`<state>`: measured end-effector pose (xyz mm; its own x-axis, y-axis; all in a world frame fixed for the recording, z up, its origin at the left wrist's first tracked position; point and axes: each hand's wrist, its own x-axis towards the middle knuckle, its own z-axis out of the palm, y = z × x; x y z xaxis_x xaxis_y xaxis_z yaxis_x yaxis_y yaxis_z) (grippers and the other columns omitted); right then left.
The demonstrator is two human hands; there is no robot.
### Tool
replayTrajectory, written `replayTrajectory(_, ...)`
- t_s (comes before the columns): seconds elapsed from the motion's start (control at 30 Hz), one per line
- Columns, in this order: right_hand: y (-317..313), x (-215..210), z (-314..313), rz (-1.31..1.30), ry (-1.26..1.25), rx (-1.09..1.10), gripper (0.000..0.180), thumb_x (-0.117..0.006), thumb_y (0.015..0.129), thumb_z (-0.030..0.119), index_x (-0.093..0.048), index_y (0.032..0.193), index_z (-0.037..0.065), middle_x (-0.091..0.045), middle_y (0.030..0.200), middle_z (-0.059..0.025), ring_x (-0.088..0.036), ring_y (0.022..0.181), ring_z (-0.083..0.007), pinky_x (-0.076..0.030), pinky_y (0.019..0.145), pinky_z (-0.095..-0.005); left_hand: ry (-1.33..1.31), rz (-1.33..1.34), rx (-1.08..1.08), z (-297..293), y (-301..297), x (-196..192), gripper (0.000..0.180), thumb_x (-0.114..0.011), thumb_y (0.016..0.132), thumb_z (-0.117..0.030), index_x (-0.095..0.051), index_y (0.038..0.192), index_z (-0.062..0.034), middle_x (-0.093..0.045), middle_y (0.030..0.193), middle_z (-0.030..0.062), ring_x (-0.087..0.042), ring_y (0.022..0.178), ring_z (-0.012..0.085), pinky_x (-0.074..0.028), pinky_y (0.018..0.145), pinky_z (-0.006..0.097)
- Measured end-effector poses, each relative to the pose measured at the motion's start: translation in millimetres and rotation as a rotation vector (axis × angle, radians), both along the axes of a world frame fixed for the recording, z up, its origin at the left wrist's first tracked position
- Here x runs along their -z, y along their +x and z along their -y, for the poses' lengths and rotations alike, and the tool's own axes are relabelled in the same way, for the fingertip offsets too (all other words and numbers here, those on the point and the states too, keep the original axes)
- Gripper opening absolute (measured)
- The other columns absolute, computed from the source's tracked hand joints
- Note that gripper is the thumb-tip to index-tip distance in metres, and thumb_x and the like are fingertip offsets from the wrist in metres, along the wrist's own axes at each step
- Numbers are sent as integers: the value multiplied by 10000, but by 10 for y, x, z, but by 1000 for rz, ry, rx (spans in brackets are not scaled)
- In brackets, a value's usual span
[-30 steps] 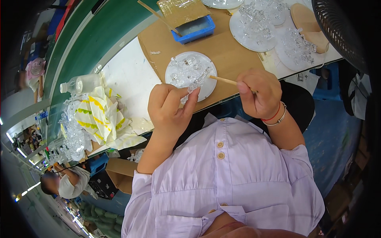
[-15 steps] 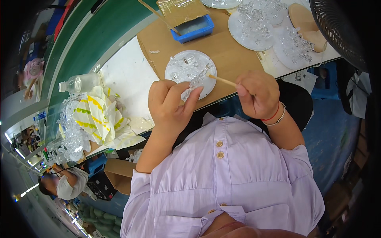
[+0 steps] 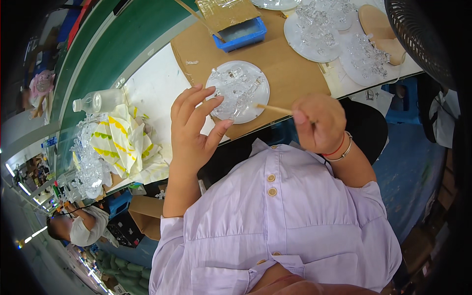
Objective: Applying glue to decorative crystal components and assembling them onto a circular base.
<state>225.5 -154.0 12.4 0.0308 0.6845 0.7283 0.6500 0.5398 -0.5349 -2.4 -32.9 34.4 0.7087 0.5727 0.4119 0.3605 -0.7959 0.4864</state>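
Before me a round white plate (image 3: 260, 107) bears several small clear plastic pieces (image 3: 236, 81). My left hand (image 3: 194, 120) is at the plate's left edge, its fingers spread and nothing held between them. A thin wooden stick (image 3: 275, 109) is pinched in my right hand (image 3: 319, 123), to the right of the plate. The stick's tip points left over the plate's right part. A brown cardboard sheet (image 3: 295, 71) lies under the plate.
Beyond the plate stands a blue tray (image 3: 241, 43) with another stick leaning in it. More loaded white plates (image 3: 309, 42) are at the far right, beside a dark fan guard (image 3: 420, 42). At left lie a clear bottle (image 3: 101, 101), a patterned cloth (image 3: 123, 142) and clear pieces (image 3: 91, 169).
My left hand has let go of a clear piece, opened and drawn back to the left. The stick in my right hand has tilted and its tip sits slightly lower.
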Motion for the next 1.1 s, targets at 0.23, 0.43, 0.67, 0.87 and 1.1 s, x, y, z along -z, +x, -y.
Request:
replayTrajectory(0.23,147,-61,-84,45,-25,144,59,-580,865,-20,-525,872,1,-617,732,-126,-579,567,-255,-458,524,-298,-59,-20,48,-21,-3,-16,467,-824,645,-230,-654,1054,-81,-649,1103,69,-539,1138,294,-408,948,410)
replayTrajectory(0.43,124,-44,-28,73,-6,115,60,-579,862,-17,-525,882,0,-613,724,-121,-585,574,-258,-461,523,-301,-60,11,49,-27,8,-3,493,-847,596,-244,-652,1017,-78,-659,1033,69,-582,1043,290,-419,936,413)
replayTrajectory(0.67,-6,-34,106,17,-23,6,47,-566,871,11,-521,884,15,-610,721,-110,-578,544,-252,-460,501,-315,7,23,10,40,46,11,476,-858,573,-280,-656,951,-75,-652,927,58,-591,950,272,-430,941,432)
replayTrajectory(0.87,115,-121,80,-49,2,62,34,-530,910,29,-515,927,5,-624,751,-117,-578,579,-197,-454,518,-296,112,57,-106,183,140,88,445,-870,570,-304,-638,877,-81,-627,819,37,-568,847,259,-453,893,417)
replayTrajectory(1.1,372,-381,-588,65,288,329,80,-642,883,49,-572,907,18,-567,661,-44,-471,496,-128,-372,451,-220,142,124,-193,156,311,180,422,-873,590,-304,-601,829,-88,-573,740,23,-536,798,249,-458,875,423)
